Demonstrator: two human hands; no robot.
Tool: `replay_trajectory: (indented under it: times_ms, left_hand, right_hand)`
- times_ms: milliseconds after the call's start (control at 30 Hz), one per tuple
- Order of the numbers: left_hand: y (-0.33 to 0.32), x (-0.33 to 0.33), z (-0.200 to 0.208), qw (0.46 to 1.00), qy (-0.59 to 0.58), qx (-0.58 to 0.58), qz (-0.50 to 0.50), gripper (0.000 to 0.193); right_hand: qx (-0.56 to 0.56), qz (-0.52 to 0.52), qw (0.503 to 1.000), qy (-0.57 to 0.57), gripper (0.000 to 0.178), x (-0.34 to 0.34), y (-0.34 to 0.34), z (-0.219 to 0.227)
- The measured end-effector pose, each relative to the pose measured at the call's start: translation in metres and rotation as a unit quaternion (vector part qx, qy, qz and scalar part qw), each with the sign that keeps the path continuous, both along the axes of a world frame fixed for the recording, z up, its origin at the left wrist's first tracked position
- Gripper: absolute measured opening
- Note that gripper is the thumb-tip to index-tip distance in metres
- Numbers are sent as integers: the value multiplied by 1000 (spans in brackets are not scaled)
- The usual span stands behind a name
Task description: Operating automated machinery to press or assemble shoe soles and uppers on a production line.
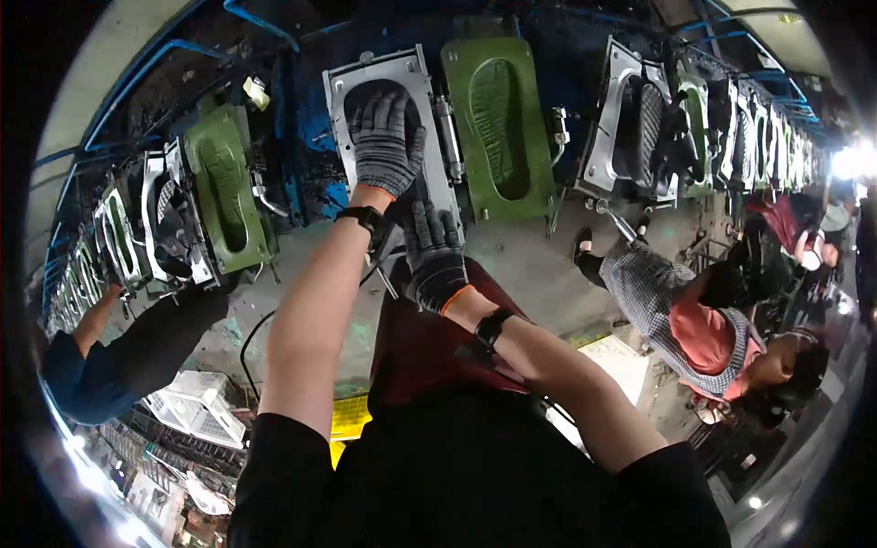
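The gloved left hand [387, 139] lies flat, fingers slightly spread, over the grey mould frame [433, 128] beneath it, while the right hand [436, 263], fingers extended, lies at its near end; even, flat-fingered pressure, clear of the metal cylinder [447, 128] just right of the left hand, probably works best.

At left, a person in dark clothes [155, 338] stands near a white plastic crate [196, 406]. At right, another person wears a checked apron [644, 283] over red. Blue pipes [260, 20] line the top; a lamp [853, 163] glares far right.
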State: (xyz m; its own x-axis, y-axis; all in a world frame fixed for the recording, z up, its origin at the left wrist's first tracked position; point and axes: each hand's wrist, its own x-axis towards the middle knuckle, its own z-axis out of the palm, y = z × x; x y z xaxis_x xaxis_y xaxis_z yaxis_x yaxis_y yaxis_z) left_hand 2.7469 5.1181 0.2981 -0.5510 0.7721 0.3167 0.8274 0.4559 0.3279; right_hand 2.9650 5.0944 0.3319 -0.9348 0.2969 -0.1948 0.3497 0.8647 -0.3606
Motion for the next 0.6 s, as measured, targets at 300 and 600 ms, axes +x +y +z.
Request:
replay_trajectory:
  times_ms: [300,600]
  left_hand:
    - [34,34,46,952,16,-303,44,107]
    - [-9,-77,0,913,-300,-29,275,65]
  right_hand:
    - [-165,-57,974,-142,37,56,-20,-20]
    - [-65,193,970,-135,61,48,52,-14]
